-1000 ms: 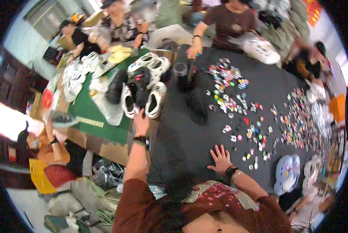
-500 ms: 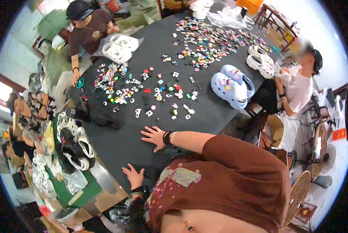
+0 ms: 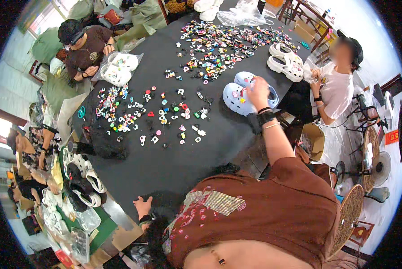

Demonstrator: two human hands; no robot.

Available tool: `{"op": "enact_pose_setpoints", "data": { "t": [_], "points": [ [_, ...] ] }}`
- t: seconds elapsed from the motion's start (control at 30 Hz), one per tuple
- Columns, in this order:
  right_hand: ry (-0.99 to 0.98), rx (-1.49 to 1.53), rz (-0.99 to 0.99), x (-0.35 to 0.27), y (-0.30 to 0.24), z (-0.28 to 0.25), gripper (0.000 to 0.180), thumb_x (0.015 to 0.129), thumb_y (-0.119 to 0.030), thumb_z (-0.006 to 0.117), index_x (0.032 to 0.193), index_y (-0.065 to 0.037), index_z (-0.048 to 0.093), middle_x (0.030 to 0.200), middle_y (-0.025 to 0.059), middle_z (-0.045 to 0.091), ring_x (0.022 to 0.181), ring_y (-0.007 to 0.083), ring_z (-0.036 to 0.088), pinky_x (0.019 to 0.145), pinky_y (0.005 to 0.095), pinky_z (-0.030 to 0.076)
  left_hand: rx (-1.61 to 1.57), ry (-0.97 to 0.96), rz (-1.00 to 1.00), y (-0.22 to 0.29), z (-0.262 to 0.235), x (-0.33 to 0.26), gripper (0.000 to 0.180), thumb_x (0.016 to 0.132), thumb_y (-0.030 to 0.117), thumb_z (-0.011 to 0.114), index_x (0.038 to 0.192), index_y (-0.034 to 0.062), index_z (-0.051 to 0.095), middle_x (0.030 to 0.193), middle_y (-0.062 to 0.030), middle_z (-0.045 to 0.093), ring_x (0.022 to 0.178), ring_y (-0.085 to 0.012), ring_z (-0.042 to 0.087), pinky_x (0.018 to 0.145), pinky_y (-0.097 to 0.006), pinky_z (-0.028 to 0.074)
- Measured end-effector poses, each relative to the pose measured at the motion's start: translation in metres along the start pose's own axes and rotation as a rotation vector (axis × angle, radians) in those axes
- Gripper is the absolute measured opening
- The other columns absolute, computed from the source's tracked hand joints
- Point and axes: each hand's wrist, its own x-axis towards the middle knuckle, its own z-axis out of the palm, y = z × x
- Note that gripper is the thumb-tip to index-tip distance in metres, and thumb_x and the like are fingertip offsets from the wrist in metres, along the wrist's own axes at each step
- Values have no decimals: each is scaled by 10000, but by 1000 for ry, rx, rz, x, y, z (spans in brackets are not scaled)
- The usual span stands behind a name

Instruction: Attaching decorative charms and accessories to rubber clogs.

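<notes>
The right hand (image 3: pixel 258 92) reaches out toward two o'clock and rests on the pair of pale blue clogs (image 3: pixel 241 95) lying side by side on the black bench (image 3: pixel 178 166). Its fingers curl over the inner edge of the right-hand clog, but whether the grip is actually closed around the shoe or only touching it cannot be told from here. A dark watch and a thin bracelet sit on that wrist.

The left hand (image 3: pixel 142 207) lies at seven o'clock, near the bench's close edge, fingers spread flat and loose, holding nothing.

Between the hands, toward eleven and twelve o'clock, small coloured shoe charms (image 3: pixel 165 114) are scattered over the bench, with a denser heap (image 3: pixel 219 42) farther off at twelve. Just beyond the blue clogs, at one o'clock, stands a pair of white clogs (image 3: pixel 282 60). A bagged pair of white clogs (image 3: pixel 116 68) lies at eleven o'clock, in front of a seated person in a dark cap (image 3: pixel 85 45). Another person in a white shirt (image 3: pixel 335 85) sits at two o'clock. At eight o'clock, black and white shoes (image 3: pixel 82 179) crowd the bench's corner.
</notes>
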Motion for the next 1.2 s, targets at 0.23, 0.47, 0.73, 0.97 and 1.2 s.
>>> {"op": "enact_pose_setpoints", "data": {
  "t": [0.23, 0.47, 0.73, 0.97, 1.2],
  "points": [
    [-663, -139, 376, 7, 88, 41, 590, 648, -449, 696, 1004, -1, 552, 1042, 219, 584, 999, 368, 561, 840, 479, 453, 69, 279, 58, -7, 17, 12, 709, 706, 517, 616, 1012, -121, 565, 1088, -367, 514, 1096, -484, 440, 940, -462, 364],
    [-518, -52, 130, 16, 94, 54, 369, 700, -323, 673, 850, 0, 576, 926, 205, 609, 889, 374, 579, 772, 452, 465, -69, 73, -56, 5, 4, 1, 838, 722, 504, 621, 1301, -53, 382, 1311, -457, 182, 1252, -537, 234, 1041, -482, 259],
    [-381, 101, -97, -8, -15, 7, 262, 686, -232, 646, 746, 6, 554, 801, 212, 583, 790, 387, 571, 714, 471, 452, -111, 194, -36, -18, 20, 2, 757, 684, 461, 657, 1218, -47, 484, 1274, -463, 246, 1217, -535, 290, 1016, -472, 303],
    [-577, 361, -361, -62, -152, 1, 310, 697, -266, 649, 693, 28, 549, 739, 241, 585, 714, 403, 578, 646, 471, 455, -312, 133, 111, 45, -34, -18, 612, 776, 413, 605, 1208, -12, 515, 1229, -248, 499, 1183, -358, 449, 960, -391, 389],
    [-933, 552, -562, -147, -265, 12, 361, 707, -319, 623, 723, 41, 597, 759, 259, 604, 719, 407, 598, 663, 467, 482, -746, 241, 242, 142, -84, -86, 674, 841, 420, 564, 1337, 12, 358, 1287, -263, 440, 1216, -339, 426, 991, -363, 343]
  ]
}}
